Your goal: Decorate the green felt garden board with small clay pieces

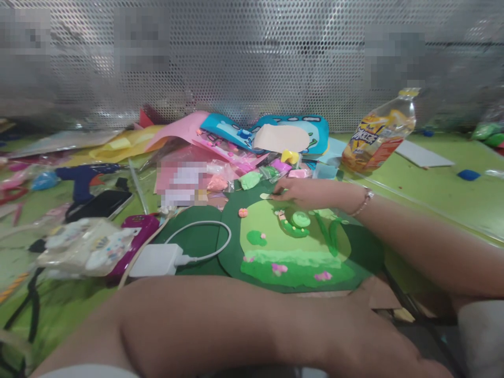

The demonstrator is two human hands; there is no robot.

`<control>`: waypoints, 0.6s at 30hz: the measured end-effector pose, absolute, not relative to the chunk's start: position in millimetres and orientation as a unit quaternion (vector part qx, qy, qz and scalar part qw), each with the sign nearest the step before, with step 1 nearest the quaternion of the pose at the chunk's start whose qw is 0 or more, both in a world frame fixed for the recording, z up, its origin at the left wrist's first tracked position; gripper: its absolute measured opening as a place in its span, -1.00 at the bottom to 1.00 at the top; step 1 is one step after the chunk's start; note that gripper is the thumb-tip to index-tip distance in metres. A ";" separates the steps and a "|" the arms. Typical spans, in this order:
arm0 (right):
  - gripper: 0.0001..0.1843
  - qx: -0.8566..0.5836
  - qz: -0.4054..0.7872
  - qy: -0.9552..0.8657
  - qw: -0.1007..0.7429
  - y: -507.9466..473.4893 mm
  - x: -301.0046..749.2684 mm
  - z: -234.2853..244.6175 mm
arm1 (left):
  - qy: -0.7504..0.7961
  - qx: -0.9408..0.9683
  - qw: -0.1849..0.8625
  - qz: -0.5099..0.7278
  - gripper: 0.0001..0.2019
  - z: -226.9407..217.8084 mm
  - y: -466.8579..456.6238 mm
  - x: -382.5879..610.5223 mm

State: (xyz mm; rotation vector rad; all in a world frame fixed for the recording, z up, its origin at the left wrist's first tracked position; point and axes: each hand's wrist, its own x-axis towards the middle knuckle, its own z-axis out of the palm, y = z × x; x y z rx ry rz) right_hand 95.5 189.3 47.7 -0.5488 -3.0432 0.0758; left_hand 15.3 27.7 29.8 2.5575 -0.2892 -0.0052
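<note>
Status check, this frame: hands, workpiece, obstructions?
Right hand at pale piece, grip unclear. Left hand low, grasp not visible. Green picture face-up. White charger close by, left.

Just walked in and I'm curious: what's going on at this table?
A person is working over a green craft board bearing a spiral and pink flowers. The right hand reaches to its far side, fingertips at a small pale piece; whether it is pinched is unclear. The left hand is near the front edge, with nothing visible in it.
</note>
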 end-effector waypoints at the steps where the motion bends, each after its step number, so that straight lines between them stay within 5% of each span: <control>1: -0.53 -0.175 0.020 -0.984 0.018 190.0 95.5 47.9 | -0.109 0.955 0.275 -0.011 -0.88 30.5 27.8 14.9; 8: -0.33 -0.198 -0.038 -0.979 0.041 195.2 96.9 38.8 | -0.118 0.958 0.262 0.006 -0.88 25.9 26.7 14.8; 18: -0.46 -0.160 -0.102 -0.982 0.010 190.1 94.6 36.5 | -0.119 0.965 0.233 -0.018 -0.89 34.7 28.0 13.0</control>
